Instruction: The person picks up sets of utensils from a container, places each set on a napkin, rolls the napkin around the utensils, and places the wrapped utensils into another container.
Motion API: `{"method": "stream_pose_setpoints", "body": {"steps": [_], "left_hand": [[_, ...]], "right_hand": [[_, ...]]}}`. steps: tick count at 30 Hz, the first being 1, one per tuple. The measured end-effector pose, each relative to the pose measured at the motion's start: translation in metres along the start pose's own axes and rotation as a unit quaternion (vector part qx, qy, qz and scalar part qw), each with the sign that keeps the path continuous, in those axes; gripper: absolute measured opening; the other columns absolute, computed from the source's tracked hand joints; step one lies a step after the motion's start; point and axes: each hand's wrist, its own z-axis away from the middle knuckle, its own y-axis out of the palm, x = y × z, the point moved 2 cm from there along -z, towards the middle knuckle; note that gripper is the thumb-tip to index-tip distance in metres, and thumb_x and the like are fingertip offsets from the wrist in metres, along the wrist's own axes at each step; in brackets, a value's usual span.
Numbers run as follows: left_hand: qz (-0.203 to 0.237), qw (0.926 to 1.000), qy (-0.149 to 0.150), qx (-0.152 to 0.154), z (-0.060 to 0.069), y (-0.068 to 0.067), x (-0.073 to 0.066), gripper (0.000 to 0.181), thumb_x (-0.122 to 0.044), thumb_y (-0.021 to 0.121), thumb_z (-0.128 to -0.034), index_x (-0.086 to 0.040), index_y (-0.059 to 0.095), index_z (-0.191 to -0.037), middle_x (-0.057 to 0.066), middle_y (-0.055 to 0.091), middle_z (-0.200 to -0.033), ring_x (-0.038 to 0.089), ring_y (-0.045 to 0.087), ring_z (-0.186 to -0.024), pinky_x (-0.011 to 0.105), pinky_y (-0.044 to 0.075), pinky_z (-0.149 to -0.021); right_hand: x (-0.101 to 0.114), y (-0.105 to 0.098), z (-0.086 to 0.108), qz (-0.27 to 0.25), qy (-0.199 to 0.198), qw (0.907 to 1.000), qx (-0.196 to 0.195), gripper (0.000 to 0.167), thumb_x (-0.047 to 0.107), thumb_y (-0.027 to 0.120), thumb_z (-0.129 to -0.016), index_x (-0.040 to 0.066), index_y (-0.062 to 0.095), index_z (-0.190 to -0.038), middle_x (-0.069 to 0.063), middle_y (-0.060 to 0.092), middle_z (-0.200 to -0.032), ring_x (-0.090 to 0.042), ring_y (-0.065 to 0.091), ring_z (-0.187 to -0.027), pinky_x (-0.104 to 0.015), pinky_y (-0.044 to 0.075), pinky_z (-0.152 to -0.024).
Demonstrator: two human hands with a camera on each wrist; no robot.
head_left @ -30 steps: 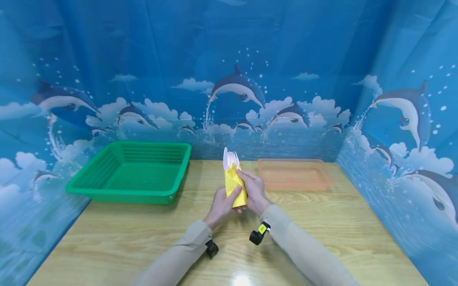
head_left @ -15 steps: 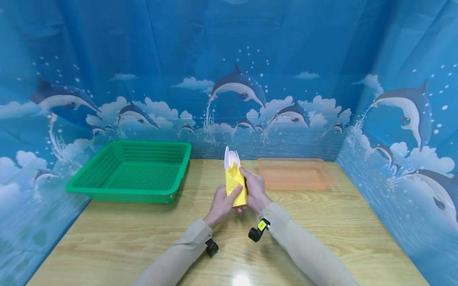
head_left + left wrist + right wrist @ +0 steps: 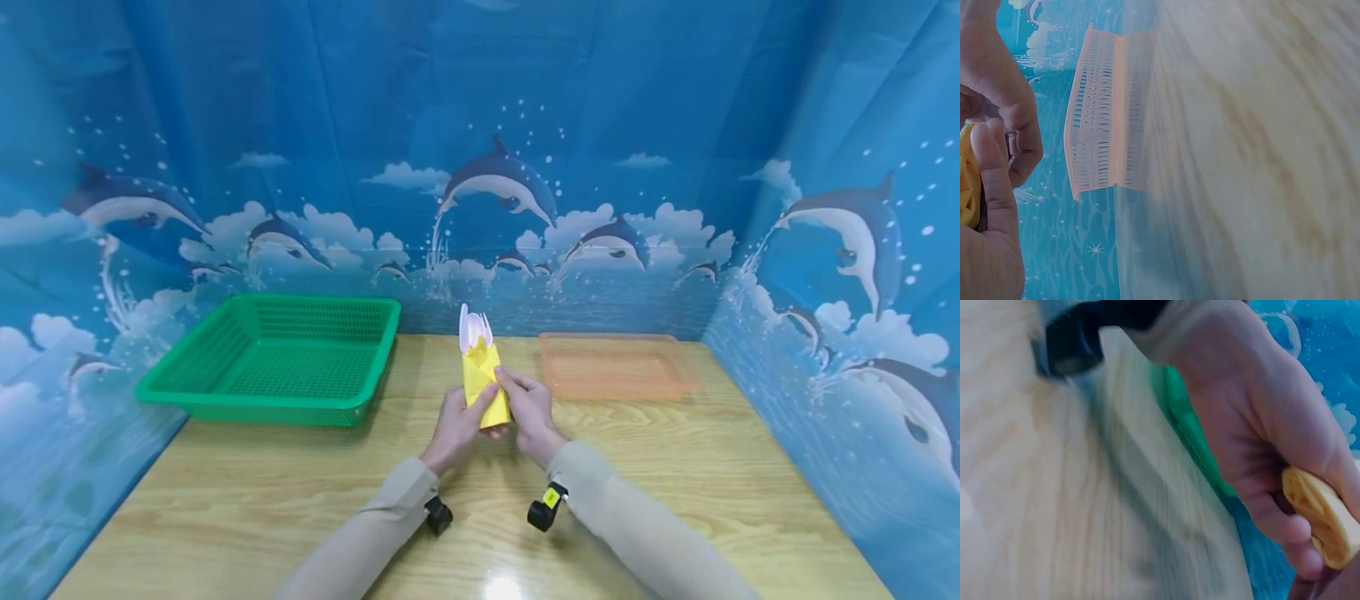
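Both hands hold a yellow napkin [image 3: 482, 379] folded into a narrow bundle, above the table. From its top stick out a pale plastic knife [image 3: 464, 329], a spoon [image 3: 475, 329] and a fork [image 3: 486, 331]. My left hand [image 3: 453, 427] grips the lower left of the bundle, its thumb across the front. On the other side, my right hand [image 3: 531, 410] pinches the right edge with the thumb near the fold. The creased end of the napkin [image 3: 1322, 515] shows in the right wrist view. Fingers behind the bundle are mostly hidden.
At the back left stands a green plastic basket [image 3: 247, 407]. A shallow translucent orange basket [image 3: 615, 387] lies at the back right. The wood-grain table [image 3: 300, 492] is bordered by a blue dolphin-print curtain [image 3: 630, 83]. Each wrist carries a small black camera.
The napkin bundle and both hands have shifted slightly left and the bundle leans a little more to the left. The right thumb has moved lower along the napkin's edge. The baskets stay put.
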Motion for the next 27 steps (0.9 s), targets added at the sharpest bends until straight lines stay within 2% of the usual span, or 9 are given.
{"method": "stream_pose_setpoints", "body": {"steps": [5,8,11,16,18,21,23,27], "left_hand": [[-0.005,1.0000,0.000,0.001,-0.002,0.000,0.001,0.032,-0.023,0.056,-0.1008,0.006,0.063,-0.112,0.016,0.070,-0.079,0.020,0.068,-0.060,0.038,0.060,-0.057],[-0.010,0.9999,-0.003,-0.001,-0.002,0.001,0.002,0.033,-0.024,0.057,-0.1004,0.006,0.063,-0.113,0.013,0.070,-0.079,0.020,0.068,-0.061,0.036,0.060,-0.057],[-0.012,0.9999,-0.001,-0.006,-0.002,0.001,0.002,0.036,-0.029,0.058,-0.0994,0.005,0.063,-0.112,0.011,0.070,-0.078,0.019,0.068,-0.060,0.036,0.060,-0.057],[-0.012,0.9992,0.024,-0.030,-0.004,-0.002,0.001,0.041,-0.036,0.060,-0.0977,0.004,0.065,-0.107,0.013,0.070,-0.074,0.017,0.065,-0.056,0.046,0.059,-0.058],[-0.013,0.9987,0.033,-0.037,-0.005,-0.003,0.000,0.042,-0.037,0.060,-0.0974,0.003,0.065,-0.107,0.013,0.069,-0.074,0.017,0.064,-0.054,0.048,0.059,-0.058],[-0.012,0.9985,0.035,-0.041,-0.007,-0.004,0.000,0.041,-0.037,0.060,-0.0974,0.003,0.065,-0.107,0.014,0.069,-0.075,0.016,0.065,-0.054,0.043,0.059,-0.055],[-0.009,0.9986,0.033,-0.041,-0.002,-0.003,-0.008,0.038,-0.032,0.059,-0.0987,0.004,0.065,-0.108,0.016,0.070,-0.076,0.017,0.065,-0.055,0.049,0.059,-0.059],[-0.009,0.9986,0.033,-0.039,0.008,0.000,-0.024,0.031,-0.023,0.058,-0.0999,0.006,0.065,-0.107,0.018,0.069,-0.076,0.018,0.065,-0.055,0.061,0.055,-0.066]], "right_hand": [[-0.003,0.002,0.002,-0.001,-0.025,0.9991,-0.036,0.022,0.023,0.074,-0.088,0.004,0.074,-0.099,0.001,0.067,-0.087,-0.011,0.060,-0.079,-0.022,0.051,-0.068],[-0.003,0.001,0.002,-0.002,-0.032,0.9985,-0.044,0.022,0.022,0.075,-0.087,0.003,0.074,-0.098,0.001,0.065,-0.086,-0.012,0.059,-0.079,-0.022,0.050,-0.068],[-0.005,-0.001,0.003,-0.004,-0.037,0.9986,-0.039,0.027,0.025,0.074,-0.089,0.002,0.074,-0.102,0.001,0.067,-0.088,-0.011,0.059,-0.081,-0.021,0.050,-0.068],[-0.011,-0.003,0.010,0.001,-0.031,0.9995,-0.010,0.031,0.030,0.069,-0.093,0.003,0.072,-0.109,-0.001,0.069,-0.096,-0.009,0.059,-0.077,-0.020,0.049,-0.064],[-0.014,-0.003,0.012,-0.005,-0.028,0.9996,-0.006,0.028,0.027,0.070,-0.092,0.004,0.073,-0.107,-0.001,0.068,-0.095,-0.009,0.059,-0.076,-0.021,0.049,-0.064],[-0.016,-0.001,0.010,-0.025,-0.032,0.9990,-0.015,0.021,0.022,0.073,-0.089,0.003,0.073,-0.099,0.000,0.068,-0.094,-0.010,0.059,-0.078,-0.021,0.051,-0.067],[-0.016,-0.001,0.009,-0.038,-0.038,0.9984,-0.020,0.016,0.018,0.073,-0.088,0.003,0.074,-0.094,0.000,0.069,-0.093,-0.010,0.060,-0.081,-0.022,0.051,-0.070],[-0.018,-0.002,0.010,-0.056,-0.042,0.9974,-0.016,0.013,0.016,0.073,-0.088,0.003,0.075,-0.091,0.002,0.070,-0.088,-0.009,0.060,-0.077,-0.021,0.051,-0.067]]}}
